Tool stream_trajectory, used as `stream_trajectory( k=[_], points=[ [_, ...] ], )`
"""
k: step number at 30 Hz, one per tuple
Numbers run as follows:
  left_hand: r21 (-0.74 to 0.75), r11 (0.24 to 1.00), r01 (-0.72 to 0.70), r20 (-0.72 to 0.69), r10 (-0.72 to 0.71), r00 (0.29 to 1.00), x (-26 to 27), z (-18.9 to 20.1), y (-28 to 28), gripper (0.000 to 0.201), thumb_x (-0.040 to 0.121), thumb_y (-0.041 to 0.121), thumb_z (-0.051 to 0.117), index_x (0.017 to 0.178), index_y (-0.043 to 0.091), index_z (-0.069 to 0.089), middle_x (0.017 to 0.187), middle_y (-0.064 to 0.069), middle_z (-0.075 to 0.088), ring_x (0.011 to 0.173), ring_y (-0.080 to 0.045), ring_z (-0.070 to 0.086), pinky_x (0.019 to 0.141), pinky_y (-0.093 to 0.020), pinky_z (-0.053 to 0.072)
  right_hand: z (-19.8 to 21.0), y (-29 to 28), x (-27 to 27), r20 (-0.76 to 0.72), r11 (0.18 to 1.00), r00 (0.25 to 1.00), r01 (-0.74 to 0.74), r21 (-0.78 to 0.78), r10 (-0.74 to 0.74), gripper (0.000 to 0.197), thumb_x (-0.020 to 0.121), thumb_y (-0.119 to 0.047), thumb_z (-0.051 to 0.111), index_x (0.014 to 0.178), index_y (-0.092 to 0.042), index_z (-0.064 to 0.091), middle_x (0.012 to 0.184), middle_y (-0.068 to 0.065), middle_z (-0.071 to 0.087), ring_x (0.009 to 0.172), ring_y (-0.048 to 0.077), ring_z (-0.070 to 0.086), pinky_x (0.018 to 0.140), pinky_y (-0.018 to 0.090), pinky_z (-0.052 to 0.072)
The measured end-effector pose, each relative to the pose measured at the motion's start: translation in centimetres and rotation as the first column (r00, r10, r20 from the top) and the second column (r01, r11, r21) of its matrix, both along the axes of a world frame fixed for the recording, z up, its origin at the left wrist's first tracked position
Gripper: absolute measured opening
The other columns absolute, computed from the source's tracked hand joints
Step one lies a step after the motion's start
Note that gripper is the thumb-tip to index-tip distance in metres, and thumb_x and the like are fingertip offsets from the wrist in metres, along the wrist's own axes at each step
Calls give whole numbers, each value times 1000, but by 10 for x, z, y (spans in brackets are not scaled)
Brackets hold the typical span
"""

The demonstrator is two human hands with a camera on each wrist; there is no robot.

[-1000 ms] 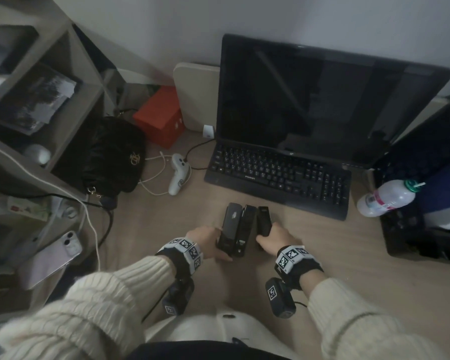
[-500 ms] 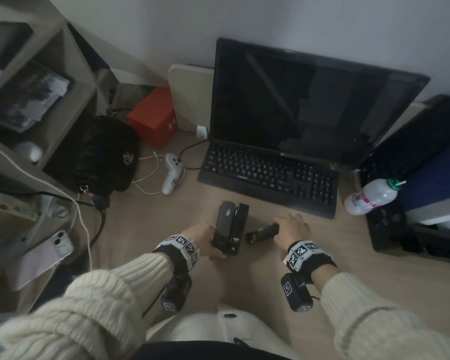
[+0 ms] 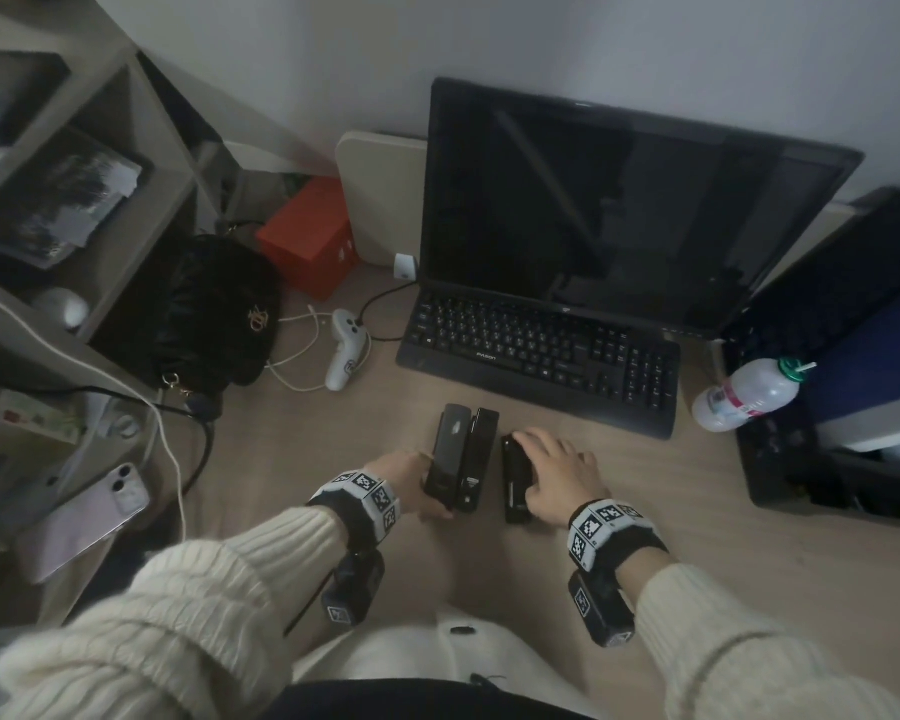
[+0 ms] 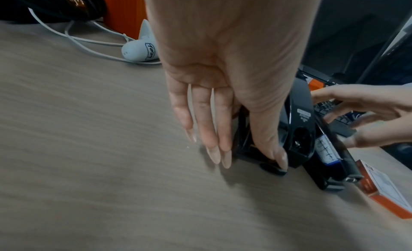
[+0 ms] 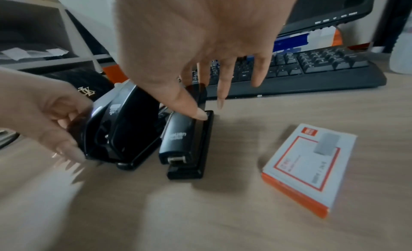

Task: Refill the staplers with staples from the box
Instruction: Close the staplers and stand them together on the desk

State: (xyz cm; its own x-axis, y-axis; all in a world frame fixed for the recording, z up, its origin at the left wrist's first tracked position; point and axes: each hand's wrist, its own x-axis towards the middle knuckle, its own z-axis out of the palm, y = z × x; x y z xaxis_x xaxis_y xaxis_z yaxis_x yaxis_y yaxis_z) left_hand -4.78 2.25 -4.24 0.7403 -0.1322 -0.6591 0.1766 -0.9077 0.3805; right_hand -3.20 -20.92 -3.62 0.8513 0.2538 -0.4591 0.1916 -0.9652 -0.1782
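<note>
At the near edge of the wooden surface [image 3: 292, 459], two cream knitted sleeves [image 3: 188, 615] and wrist bands with printed markers are seen. Just beyond them three black staplers are set side by side, lengthwise toward the keyboard.

The left stapler [image 3: 447, 462], a larger one with a rounded top, is gripped at its near end by the left hand [image 3: 404, 472]: the thumb is pressed along one side and the fingers are laid down the other, their long nails reaching the surface. The middle stapler [image 3: 476, 466] is touching the left one; whether the left hand touches it too cannot be told.

The right stapler [image 5: 186, 143], a slimmer one, is lying just beside the pair with a narrow gap between. The right hand [image 3: 554, 472] is spread over it with fingers straight and apart, the thumb tip pressed on its top.

The staple box [image 5: 308, 166], white with orange edges, is lying flat and closed on the surface to the right of the right stapler, apart from it and under the right wrist.

Farther back a black keyboard [image 3: 539, 356] is placed before a dark monitor [image 3: 619, 210]. Toward the far left corner a white controller [image 3: 345, 348] with a cable, a black bag [image 3: 214, 314] and an orange box [image 3: 307, 236] are seen. Near the right edge a plastic bottle [image 3: 749, 394] is lying on its side.
</note>
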Motion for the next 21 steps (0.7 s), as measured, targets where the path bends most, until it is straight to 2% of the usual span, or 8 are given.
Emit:
stream_trajectory(
  k=[8, 11, 13, 17, 19, 21],
  points=[
    [-24, 1000, -5, -12, 5, 1000, 1, -1, 1, 46, 68, 49, 82, 105, 26, 67, 98, 3, 71, 93, -15, 66, 69, -19, 40, -5, -2, -1, -81, 999, 997, 0, -39, -4, 73, 86, -36, 52, 148, -36, 14, 156, -16, 8, 136, 22, 26, 102, 53, 36],
    [-31, 999, -4, -10, 4, 1000, 1, -1, 0, 46, 69, 47, 82, 107, 25, 67, 98, 3, 70, 89, -15, 64, 69, -18, 39, -8, -2, 0, -97, 999, 995, 13, -36, -16, 74, 87, -35, 53, 149, -37, 11, 156, -15, 7, 136, 23, 26, 102, 52, 37],
    [-43, 999, 6, -8, -6, 1000, 1, -1, 1, 46, 70, 47, 82, 108, 25, 67, 90, 6, 67, 82, -11, 60, 68, -17, 38, -8, -1, 0, -86, 1000, 996, 9, -29, -12, 77, 87, -33, 53, 149, -39, 7, 156, -15, 4, 136, 24, 26, 102, 52, 37],
    [-48, 999, 12, -14, -13, 1000, 1, -1, 1, 40, 69, 46, 83, 102, 27, 68, 80, 10, 65, 75, -8, 59, 61, -15, 38, -8, -6, -5, -108, 996, 991, 84, 13, -82, 93, 85, -31, 58, 147, -44, -10, 159, -12, -1, 139, 27, 27, 105, 52, 36],
    [-56, 998, 13, -25, -14, 1000, 2, -2, 1, 38, 68, 44, 83, 99, 26, 69, 78, 10, 67, 74, -8, 61, 56, -15, 38, -12, -10, -8, -154, 990, 979, 137, 13, -133, 106, 81, -37, 64, 145, -43, -20, 160, -6, 5, 142, 27, 24, 108, 52, 34],
    [-75, 997, 19, -35, -21, 999, 4, -2, 1, 36, 69, 41, 84, 98, 25, 70, 77, 9, 67, 75, -8, 62, 54, -13, 39, -18, -11, -9, -195, 988, 970, 154, 20, -147, 116, 75, -43, 70, 145, -39, -23, 159, 3, 17, 144, 27, 21, 110, 54, 31]
  ],
)
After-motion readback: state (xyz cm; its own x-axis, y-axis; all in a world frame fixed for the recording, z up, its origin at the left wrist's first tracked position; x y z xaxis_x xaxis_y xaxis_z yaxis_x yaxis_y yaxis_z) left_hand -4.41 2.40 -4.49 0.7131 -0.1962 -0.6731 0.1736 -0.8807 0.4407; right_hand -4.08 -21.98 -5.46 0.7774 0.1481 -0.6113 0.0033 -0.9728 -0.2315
